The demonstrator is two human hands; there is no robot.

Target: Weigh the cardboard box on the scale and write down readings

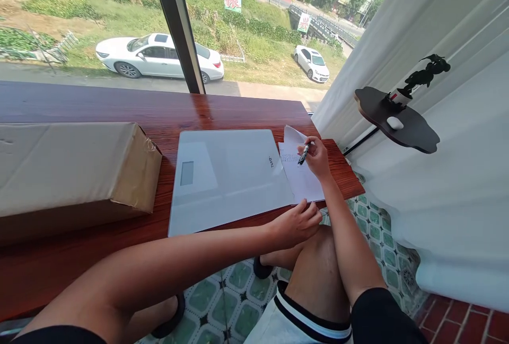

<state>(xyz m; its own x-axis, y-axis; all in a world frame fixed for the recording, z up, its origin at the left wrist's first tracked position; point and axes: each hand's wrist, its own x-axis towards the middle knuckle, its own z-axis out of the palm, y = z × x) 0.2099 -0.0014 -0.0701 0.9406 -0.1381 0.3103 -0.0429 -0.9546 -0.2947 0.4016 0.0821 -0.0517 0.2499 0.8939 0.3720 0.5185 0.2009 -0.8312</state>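
Note:
My right hand (317,158) is closed around a pen (304,153) with a dark patterned barrel, held over a sheet of white paper (306,178). Lines of small writing show on the paper's upper left part, and its far corner curls up. At the near edge of the sheet, by the table's edge, rests my left hand (296,225). Its fingers are loosely bent and apart, with nothing visible in them. A flat white glass-topped scale (226,179), with a small grey display window and printed letters, lies left of the paper, touching or overlapping its edge.
The reddish-brown wooden table (246,112) stands against a window. A large cardboard box (71,169) takes up its left side. To the right, a dark wavy-edged stand (417,134) holds a black figurine (425,76) and a white mouse-shaped object (395,123) before a white curtain (449,195).

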